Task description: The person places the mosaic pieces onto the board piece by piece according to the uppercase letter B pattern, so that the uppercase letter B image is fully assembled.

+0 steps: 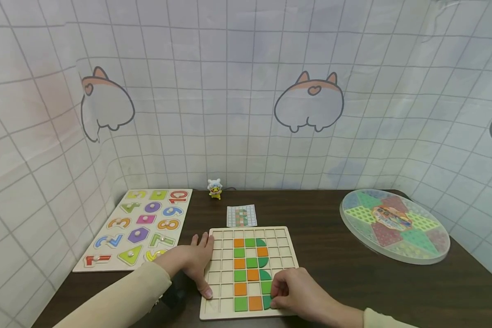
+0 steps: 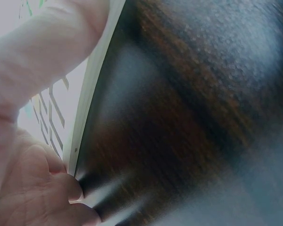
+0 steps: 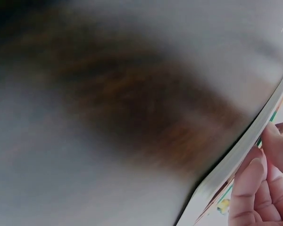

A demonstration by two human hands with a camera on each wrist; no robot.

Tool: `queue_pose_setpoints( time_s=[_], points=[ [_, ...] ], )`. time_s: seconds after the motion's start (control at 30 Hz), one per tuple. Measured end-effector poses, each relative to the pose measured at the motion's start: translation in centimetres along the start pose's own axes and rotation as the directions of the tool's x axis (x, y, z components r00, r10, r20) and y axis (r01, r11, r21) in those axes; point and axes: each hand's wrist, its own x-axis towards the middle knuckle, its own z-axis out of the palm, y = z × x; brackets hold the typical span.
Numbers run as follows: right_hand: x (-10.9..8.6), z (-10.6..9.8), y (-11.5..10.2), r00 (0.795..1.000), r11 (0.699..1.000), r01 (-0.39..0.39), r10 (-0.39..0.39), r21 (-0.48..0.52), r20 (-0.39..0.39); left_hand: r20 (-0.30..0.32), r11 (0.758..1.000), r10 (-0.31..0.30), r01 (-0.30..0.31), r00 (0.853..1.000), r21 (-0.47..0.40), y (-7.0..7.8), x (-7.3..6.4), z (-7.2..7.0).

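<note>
A light wooden grid board (image 1: 227,290) lies on the table, its middle columns filled with orange, light green and dark green tiles. My left hand (image 1: 195,259) rests along its left edge, thumb at the lower left and fingers spread near the upper corner. In the left wrist view, that hand's thumb (image 2: 47,42) reaches over the board's rim. At the lower right of the pattern, my right hand (image 1: 299,294) pinches a dark green tile (image 1: 266,301) with a curved edge, partly hidden by the fingertips. The right wrist view shows its thumb and fingers (image 3: 247,188) close over the board.
Behind the board lies a small pattern card (image 1: 241,216), with a yellow figurine (image 1: 215,188) farther back. A number and shape puzzle (image 1: 123,223) is on the left. At the right sits a round game board (image 1: 393,225). A dark object (image 1: 174,294) is under the left forearm.
</note>
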Motion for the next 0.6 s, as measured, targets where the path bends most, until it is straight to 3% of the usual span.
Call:
queue_pose_setpoints(
  time_s=[0.23, 0.37, 0.6],
  points=[
    [-0.5, -0.9, -0.1, 0.999, 1.0, -0.006, 0.006, 0.007, -0.041, -0.003, 1.0, -0.008, 0.008, 1.0, 0.006, 1.5, -1.9, -1.3],
    [-0.7, -1.7, -0.1, 0.996, 0.999, -0.019, 0.016, -0.03, -0.089, 0.015, 1.0, 0.001, -0.001, 1.0, 0.002, 1.3, -2.0, -1.5],
    [-0.7, -4.1, 1.2, 0.988, 0.995, 0.006, -0.022, -0.102, -0.155, -0.012, 1.0, 0.004, -0.004, 1.0, 0.0, 0.9, -2.6, -1.4]
  ],
)
